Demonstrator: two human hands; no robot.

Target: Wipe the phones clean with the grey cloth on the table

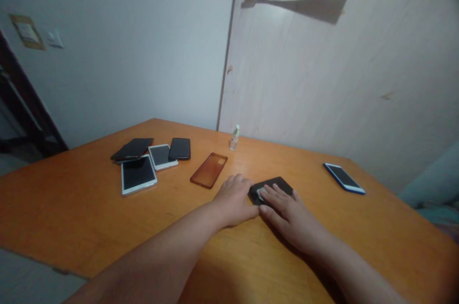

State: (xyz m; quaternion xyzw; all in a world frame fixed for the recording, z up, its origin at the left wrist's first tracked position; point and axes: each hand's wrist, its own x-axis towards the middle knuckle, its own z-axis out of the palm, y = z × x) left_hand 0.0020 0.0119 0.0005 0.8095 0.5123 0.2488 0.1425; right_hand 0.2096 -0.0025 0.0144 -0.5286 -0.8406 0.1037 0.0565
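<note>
A black, phone-like slab lies flat on the table in front of me, partly covered by my hands. My left hand steadies its left end, thumb at the near side and fingers toward the far side. Over the top of the slab, my right hand presses a small white wipe against the surface. Most of the wipe is hidden under the fingers. Just beyond my left hand lies an empty brown translucent phone case.
On the wooden table, a white tablet, a smaller white device, a black phone and dark cases lie at left. A small clear bottle stands near the wall. A blue-edged phone lies at right.
</note>
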